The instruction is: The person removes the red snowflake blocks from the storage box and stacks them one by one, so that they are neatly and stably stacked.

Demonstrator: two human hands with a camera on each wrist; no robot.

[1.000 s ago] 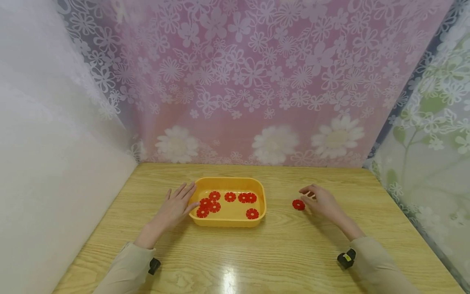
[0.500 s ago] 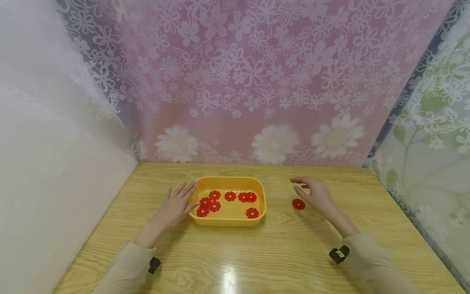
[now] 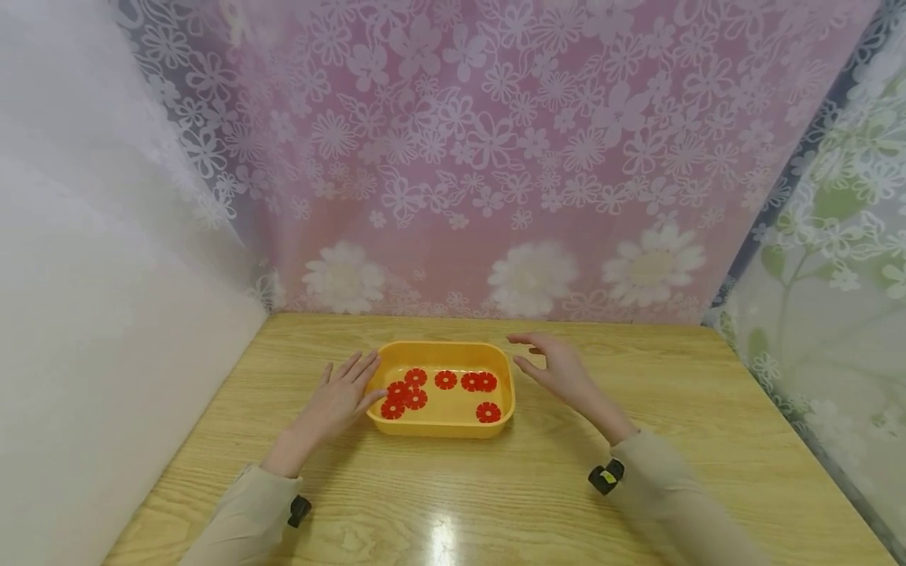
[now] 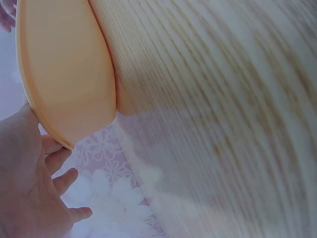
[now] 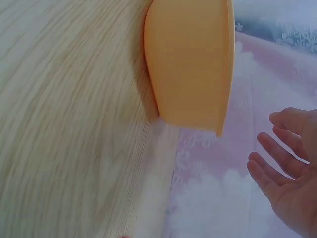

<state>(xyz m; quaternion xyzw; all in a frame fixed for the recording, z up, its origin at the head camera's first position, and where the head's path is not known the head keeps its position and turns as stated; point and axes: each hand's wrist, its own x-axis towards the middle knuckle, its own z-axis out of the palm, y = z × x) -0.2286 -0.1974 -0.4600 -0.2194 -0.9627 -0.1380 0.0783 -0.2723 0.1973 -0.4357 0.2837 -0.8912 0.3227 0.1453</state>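
A yellow plastic tray stands on the table, with several red notched plastic discs lying flat in it, some overlapping. My left hand rests against the tray's left rim, fingers extended and thumb reaching over the edge. In the left wrist view, the fingers of that left hand spread past the rim's corner. Just off the tray's right side, my right hand hovers with parted fingers and holds nothing. The right wrist view shows the right hand apart from the tray. A red sliver shows at that view's bottom edge.
The wooden table extends around the tray. A pink flowered curtain hangs along its back edge. A pale sheet closes off the left side, and a leafy-patterned one the right.
My right hand has left the loose red disc on the table and moved left toward the tray. The hand and arm now cover that disc's spot in the head view. The left hand stays put.
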